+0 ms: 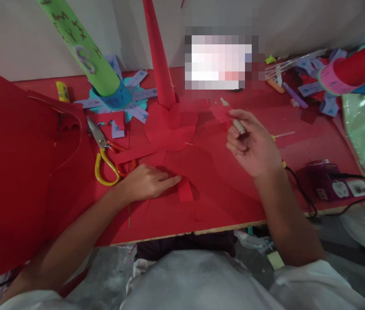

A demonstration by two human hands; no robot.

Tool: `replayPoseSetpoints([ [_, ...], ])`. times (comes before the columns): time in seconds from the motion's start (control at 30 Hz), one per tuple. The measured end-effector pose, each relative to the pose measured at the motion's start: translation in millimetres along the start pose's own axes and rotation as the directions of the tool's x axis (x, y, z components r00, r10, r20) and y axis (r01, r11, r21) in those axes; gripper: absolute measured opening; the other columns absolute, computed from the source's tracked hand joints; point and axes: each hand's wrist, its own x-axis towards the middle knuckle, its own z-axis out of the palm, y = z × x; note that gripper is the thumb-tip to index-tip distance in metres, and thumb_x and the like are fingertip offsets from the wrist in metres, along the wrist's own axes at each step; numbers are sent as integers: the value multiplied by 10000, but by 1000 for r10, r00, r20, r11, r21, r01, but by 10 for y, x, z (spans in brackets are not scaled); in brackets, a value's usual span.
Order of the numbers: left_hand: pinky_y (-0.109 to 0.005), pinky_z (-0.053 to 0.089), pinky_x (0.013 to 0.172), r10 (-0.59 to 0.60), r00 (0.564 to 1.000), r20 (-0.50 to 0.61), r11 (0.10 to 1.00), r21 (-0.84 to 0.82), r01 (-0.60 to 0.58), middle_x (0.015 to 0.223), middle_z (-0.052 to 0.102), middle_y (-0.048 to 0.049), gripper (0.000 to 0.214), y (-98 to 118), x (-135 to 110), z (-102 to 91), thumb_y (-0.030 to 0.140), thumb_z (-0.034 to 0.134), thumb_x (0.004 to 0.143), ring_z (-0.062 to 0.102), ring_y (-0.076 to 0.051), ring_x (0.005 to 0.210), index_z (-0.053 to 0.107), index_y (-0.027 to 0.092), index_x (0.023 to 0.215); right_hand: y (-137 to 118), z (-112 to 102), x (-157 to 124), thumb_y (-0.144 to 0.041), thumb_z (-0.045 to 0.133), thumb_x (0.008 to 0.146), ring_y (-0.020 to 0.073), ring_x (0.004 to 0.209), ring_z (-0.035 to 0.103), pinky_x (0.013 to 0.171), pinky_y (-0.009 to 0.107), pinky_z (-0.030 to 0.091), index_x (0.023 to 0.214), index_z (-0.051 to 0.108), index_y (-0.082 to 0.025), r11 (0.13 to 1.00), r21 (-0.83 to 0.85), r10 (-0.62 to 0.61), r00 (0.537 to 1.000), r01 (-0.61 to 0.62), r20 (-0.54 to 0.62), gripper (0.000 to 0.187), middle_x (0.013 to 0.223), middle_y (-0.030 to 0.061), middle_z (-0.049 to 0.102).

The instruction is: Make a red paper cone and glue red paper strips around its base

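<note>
My left hand [150,183] is closed, its fingertips at the upper end of a short folded red paper strip [186,190] near the table's front edge. My right hand [255,140], raised over the table, grips a pale, pen-like stick [238,126] with a light pointed tip; its exact kind is unclear. By its fingertips is a small red paper piece [219,113]; I cannot tell whether the fingers hold it. Between and beyond the hands stands a tall red paper cone [161,64] on a rounded red base [172,135], with a long red strip [137,153] reaching left.
Scissors [103,144] with yellow and orange handles lie left. A green paper tube [82,47] leans behind them beside a yellow glue stick [62,91]. A large red sheet [14,172] rises far left. Right are a purple box [322,183] with a black cable and a red tube [363,58].
</note>
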Motion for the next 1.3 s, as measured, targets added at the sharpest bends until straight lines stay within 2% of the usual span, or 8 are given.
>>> replayPoseSetpoints([
  [0.3, -260, 299, 512, -15, 998, 53, 999, -46, 18, 688, 654, 26, 309, -9, -49, 25, 141, 536, 1051, 522, -98, 514, 645, 195, 1335, 41, -22, -8, -376, 676, 985, 87, 430, 234, 381, 267, 191, 1243, 679, -370, 998, 31, 56, 998, -57, 25, 258, 714, -79, 519],
  [0.4, -264, 310, 516, -14, 998, 65, 999, -30, 16, 697, 663, 21, 304, -7, -51, 26, 156, 523, 1062, 533, -103, 517, 650, 200, 1335, 25, 33, -45, -376, 702, 980, 77, 413, 224, 371, 270, 183, 1259, 661, -365, 995, 40, 94, 994, -96, 52, 282, 694, -91, 529],
  [0.63, -302, 276, 516, 9, 1000, 10, 1000, -14, -9, 659, 631, 41, 275, -5, -20, 21, 118, 533, 1053, 513, -119, 501, 643, 166, 1300, -18, 229, -154, -416, 777, 955, 76, 411, 236, 352, 251, 184, 1432, 594, -369, 987, 52, 145, 982, -152, 124, 513, 668, -101, 521],
  [0.7, -303, 271, 518, 9, 1000, 1, 1000, -15, -9, 649, 621, 44, 262, -1, -10, 14, 105, 529, 1051, 497, -117, 491, 645, 164, 1279, 18, 262, -165, -401, 790, 944, 80, 427, 266, 367, 238, 234, 1392, 627, -361, 988, 75, 125, 980, -138, 155, 478, 673, -94, 532],
  [0.83, -301, 274, 513, 8, 1000, 29, 1000, 12, -8, 662, 646, 42, 289, 15, 3, -8, 88, 519, 1047, 514, -113, 492, 638, 173, 1297, 137, 314, -176, -400, 770, 968, 86, 496, 392, 434, 226, 348, 1136, 724, -266, 990, 121, 41, 971, -72, 237, 220, 704, -56, 559],
  [0.97, -302, 277, 512, -15, 998, 61, 1000, 28, 14, 714, 697, 17, 350, 29, 4, -18, 89, 529, 1045, 575, -134, 536, 611, 159, 1378, 210, 396, -203, -438, 797, 961, 95, 566, 441, 506, 228, 420, 1037, 701, -252, 983, 174, 12, 961, -62, 275, 223, 731, -48, 558],
  [1.13, -294, 283, 515, -7, 998, 58, 998, 58, 4, 732, 708, 5, 353, 28, 0, -24, 81, 527, 1045, 556, -128, 525, 611, 164, 1378, 184, 455, -221, -495, 852, 901, 104, 569, 371, 510, 214, 401, 973, 593, -278, 943, 319, 4, 965, -91, 264, 345, 718, -75, 440],
  [1.3, -296, 290, 503, 37, 999, -3, 996, 80, -37, 635, 604, 45, 338, 38, 11, -35, 36, 531, 1008, 510, -121, 491, 612, 158, 1312, 151, 395, -224, -395, 837, 897, 110, 536, 250, 466, 220, 328, 938, 540, -281, 890, 440, -10, 959, -120, 283, 321, 695, -89, 359],
])
